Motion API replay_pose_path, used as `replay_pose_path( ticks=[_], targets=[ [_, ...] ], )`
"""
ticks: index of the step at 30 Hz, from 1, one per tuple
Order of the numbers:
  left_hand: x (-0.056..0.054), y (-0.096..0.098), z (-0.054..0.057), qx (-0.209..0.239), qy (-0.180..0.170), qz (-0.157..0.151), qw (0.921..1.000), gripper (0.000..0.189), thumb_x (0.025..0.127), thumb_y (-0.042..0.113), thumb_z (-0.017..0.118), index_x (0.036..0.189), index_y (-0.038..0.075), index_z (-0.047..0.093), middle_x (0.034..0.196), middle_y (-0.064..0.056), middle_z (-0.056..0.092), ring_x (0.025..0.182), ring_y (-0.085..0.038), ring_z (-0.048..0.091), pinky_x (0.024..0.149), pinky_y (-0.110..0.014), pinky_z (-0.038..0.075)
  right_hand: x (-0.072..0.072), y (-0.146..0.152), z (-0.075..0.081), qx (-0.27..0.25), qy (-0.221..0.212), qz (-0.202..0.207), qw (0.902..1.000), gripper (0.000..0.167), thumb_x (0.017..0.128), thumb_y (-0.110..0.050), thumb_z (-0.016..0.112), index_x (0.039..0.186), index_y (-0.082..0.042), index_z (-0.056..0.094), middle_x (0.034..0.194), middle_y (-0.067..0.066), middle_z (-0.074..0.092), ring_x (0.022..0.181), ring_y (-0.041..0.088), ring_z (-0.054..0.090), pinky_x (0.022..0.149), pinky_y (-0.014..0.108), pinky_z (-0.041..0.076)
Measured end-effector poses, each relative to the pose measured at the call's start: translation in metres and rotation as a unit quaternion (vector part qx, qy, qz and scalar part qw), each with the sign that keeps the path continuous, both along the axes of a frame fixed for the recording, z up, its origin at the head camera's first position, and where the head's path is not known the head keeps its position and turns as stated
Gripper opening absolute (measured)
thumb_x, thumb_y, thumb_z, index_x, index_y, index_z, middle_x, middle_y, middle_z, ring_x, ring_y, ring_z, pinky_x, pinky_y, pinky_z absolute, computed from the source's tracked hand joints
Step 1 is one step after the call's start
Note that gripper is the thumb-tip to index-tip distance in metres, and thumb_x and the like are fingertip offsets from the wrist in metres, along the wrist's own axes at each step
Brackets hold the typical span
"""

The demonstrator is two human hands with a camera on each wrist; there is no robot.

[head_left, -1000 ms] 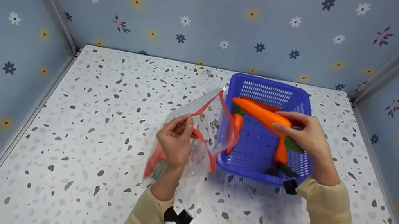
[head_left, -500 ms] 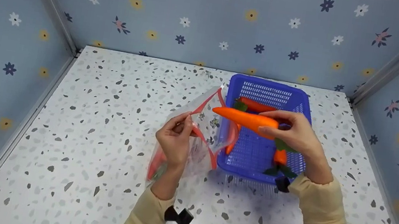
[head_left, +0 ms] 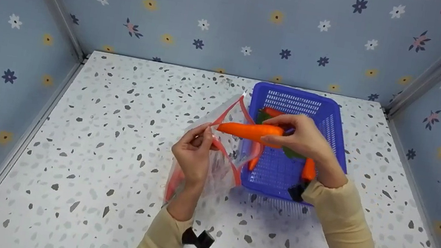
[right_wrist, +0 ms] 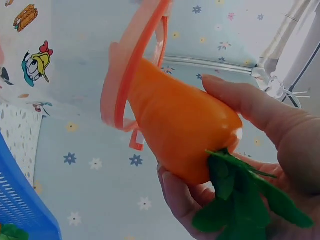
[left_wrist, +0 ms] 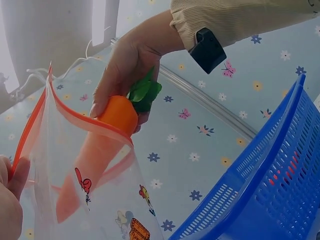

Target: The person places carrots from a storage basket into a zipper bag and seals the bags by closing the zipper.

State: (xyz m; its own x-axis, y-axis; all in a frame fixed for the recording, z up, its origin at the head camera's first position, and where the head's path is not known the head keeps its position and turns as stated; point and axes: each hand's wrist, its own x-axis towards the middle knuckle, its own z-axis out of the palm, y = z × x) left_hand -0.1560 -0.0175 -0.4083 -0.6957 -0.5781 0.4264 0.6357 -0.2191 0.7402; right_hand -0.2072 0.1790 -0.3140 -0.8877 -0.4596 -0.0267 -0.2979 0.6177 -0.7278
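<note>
My right hand (head_left: 305, 141) grips an orange carrot (head_left: 248, 131) by its thick leafy end, over the blue basket's left side. The carrot's tip points left into the mouth of a clear zip bag (head_left: 220, 181) with a red seal strip. Through the bag's wall the left wrist view shows the carrot's lower part (left_wrist: 90, 165), while its green leaves (right_wrist: 235, 195) stay outside under my right hand. My left hand (head_left: 193, 157) pinches the bag's rim at the near left, and the mouth gapes. Something reddish (head_left: 173, 182) lies low inside the bag, partly hidden by my left wrist.
The blue basket (head_left: 271, 194) stands just right of the bag. Inside it lie an orange carrot (head_left: 309, 170) on the right, a red-orange one (head_left: 273, 112) at the back and another orange piece (head_left: 253, 164) by the left wall. A flowered wall (head_left: 219, 14) closes the back.
My right hand has moved left and slightly up with the carrot, whose tip has gone from above the basket into the bag's mouth. My left hand stays nearly still on the rim.
</note>
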Motion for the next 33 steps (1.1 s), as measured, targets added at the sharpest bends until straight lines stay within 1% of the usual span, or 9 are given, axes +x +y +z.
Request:
replay_pose_path(
  ticks=[6,7,8,10,13,14,15,21,33],
  targets=[
    [-0.004,0.001,-0.008,0.007,0.026,-0.005,0.9996,0.015,0.081,-0.004,0.058,0.091,-0.015,0.062,0.079,-0.021,0.063,0.052,-0.022,0.058,0.048,-0.03,0.052,-0.006,-0.013,0.0,0.009,0.012,0.02,0.9997,0.042,0.071,-0.033,0.074,0.102,-0.006,0.067,0.091,0.009,0.059,0.076,0.021,0.049,0.065,0.028,0.044],
    [-0.016,0.0,-0.027,0.016,0.041,-0.012,0.999,0.017,0.081,0.0,0.059,0.092,-0.013,0.063,0.081,-0.021,0.064,0.053,-0.022,0.058,0.049,-0.029,0.053,-0.007,-0.015,0.001,0.01,0.013,0.022,0.9996,0.041,0.071,-0.032,0.074,0.102,-0.006,0.067,0.091,0.009,0.059,0.077,0.021,0.049,0.066,0.028,0.044],
    [-0.021,-0.001,-0.035,0.017,0.055,-0.018,0.9982,0.017,0.081,0.001,0.06,0.094,-0.01,0.064,0.083,-0.019,0.065,0.053,-0.021,0.059,0.049,-0.027,0.052,-0.007,-0.017,0.001,0.009,0.012,0.023,0.9996,0.041,0.071,-0.031,0.074,0.102,-0.006,0.067,0.092,0.009,0.059,0.078,0.021,0.049,0.067,0.028,0.044],
    [-0.023,-0.001,-0.038,0.024,0.057,-0.024,0.9978,0.017,0.081,0.003,0.062,0.094,-0.007,0.065,0.083,-0.018,0.065,0.053,-0.02,0.058,0.049,-0.027,0.052,-0.009,-0.022,-0.001,0.01,0.016,0.027,0.9994,0.04,0.071,-0.029,0.074,0.102,-0.005,0.067,0.092,0.009,0.06,0.078,0.021,0.05,0.068,0.029,0.045],
    [-0.022,0.0,-0.036,0.018,0.06,-0.02,0.9978,0.018,0.081,0.005,0.063,0.093,-0.009,0.064,0.084,-0.02,0.065,0.053,-0.022,0.058,0.047,-0.028,0.052,-0.011,-0.029,-0.002,0.004,0.018,0.032,0.9993,0.039,0.071,-0.027,0.075,0.102,-0.005,0.067,0.092,0.008,0.061,0.078,0.021,0.051,0.07,0.03,0.047],
    [-0.012,0.001,-0.018,0.009,0.051,-0.014,0.9985,0.018,0.081,0.003,0.062,0.092,-0.01,0.064,0.083,-0.022,0.064,0.052,-0.024,0.058,0.046,-0.029,0.052,-0.011,-0.031,-0.003,0.001,0.017,0.032,0.9993,0.039,0.071,-0.027,0.075,0.102,-0.004,0.067,0.092,0.008,0.062,0.078,0.021,0.052,0.07,0.03,0.047],
    [-0.008,0.003,-0.01,0.007,0.038,-0.008,0.9992,0.019,0.081,0.004,0.063,0.091,-0.012,0.063,0.082,-0.023,0.064,0.052,-0.025,0.057,0.046,-0.031,0.052,-0.012,-0.033,-0.004,-0.003,0.015,0.033,0.9993,0.039,0.071,-0.026,0.075,0.102,-0.004,0.066,0.093,0.009,0.062,0.079,0.021,0.052,0.071,0.03,0.048],
    [-0.008,0.004,-0.01,0.01,0.028,-0.005,0.9995,0.013,0.081,-0.002,0.06,0.091,-0.009,0.064,0.076,-0.018,0.064,0.053,-0.019,0.059,0.047,-0.027,0.052,-0.012,-0.042,-0.009,-0.045,-0.005,0.026,0.9987,0.037,0.073,-0.023,0.073,0.103,-0.003,0.065,0.095,0.007,0.063,0.079,0.02,0.056,0.074,0.029,0.051],
    [-0.001,0.003,-0.001,0.012,0.022,0.007,0.9997,0.014,0.079,-0.01,0.057,0.089,-0.02,0.059,0.07,-0.008,0.063,0.052,-0.015,0.058,0.045,-0.027,0.051,-0.009,-0.033,-0.017,-0.135,-0.022,-0.029,0.9902,0.028,0.081,-0.016,0.065,0.103,0.001,0.064,0.098,0.012,0.063,0.083,0.025,0.057,0.074,0.027,0.051]
  ],
)
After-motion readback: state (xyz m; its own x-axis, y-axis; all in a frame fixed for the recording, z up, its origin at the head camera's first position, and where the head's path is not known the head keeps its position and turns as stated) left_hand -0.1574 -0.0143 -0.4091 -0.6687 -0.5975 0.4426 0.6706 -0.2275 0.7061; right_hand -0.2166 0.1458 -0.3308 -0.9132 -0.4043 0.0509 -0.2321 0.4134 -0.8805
